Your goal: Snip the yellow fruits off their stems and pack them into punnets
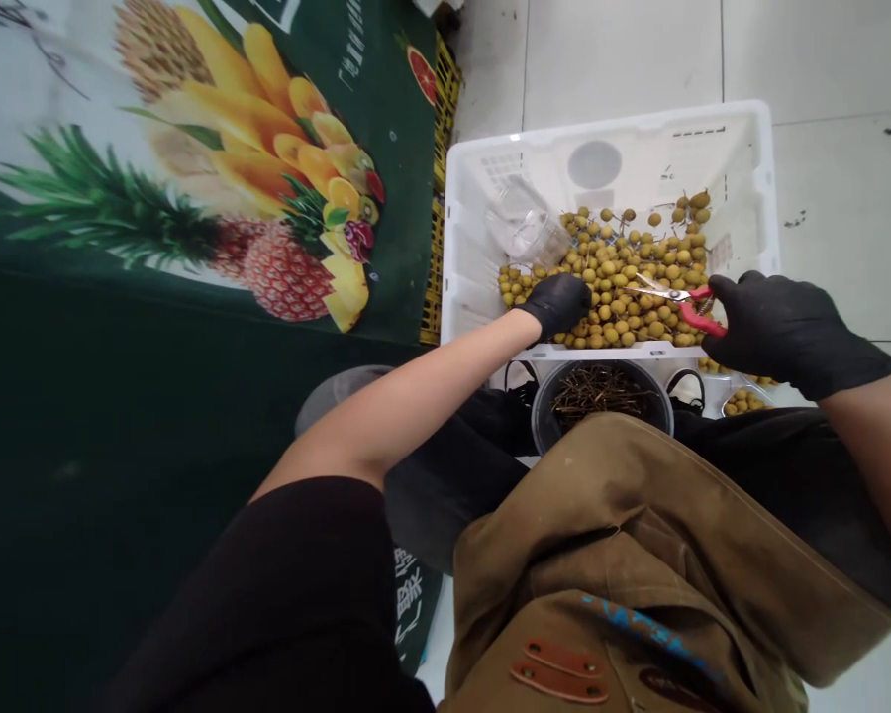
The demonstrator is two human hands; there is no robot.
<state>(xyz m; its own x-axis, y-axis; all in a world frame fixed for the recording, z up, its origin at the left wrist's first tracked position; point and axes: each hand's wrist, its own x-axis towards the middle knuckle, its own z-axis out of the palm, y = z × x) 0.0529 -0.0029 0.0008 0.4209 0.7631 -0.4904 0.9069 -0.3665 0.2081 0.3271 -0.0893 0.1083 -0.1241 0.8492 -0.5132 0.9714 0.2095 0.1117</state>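
A white plastic crate (763, 198) holds a heap of round yellow-brown longans (616, 272), some still on thin stems. My left hand (560, 302), in a black glove, is down on the longans near the crate's front edge. Its fingers look curled together, and what they grip is hidden. In my right hand (776, 322), also black-gloved, are red-handled pruning shears (694, 302). The shears' blades are parted and point left over the fruit. A clear plastic container (531, 223) lies tilted inside the crate, at the left.
A dark bucket (662, 411) of cut twigs (594, 391) stands between my legs, against the crate's front. Clear tubs of longans (746, 401) sit at the right, below my right hand. Yellow crates (432, 267) and a fruit-printed green cover (386, 218) flank the left.
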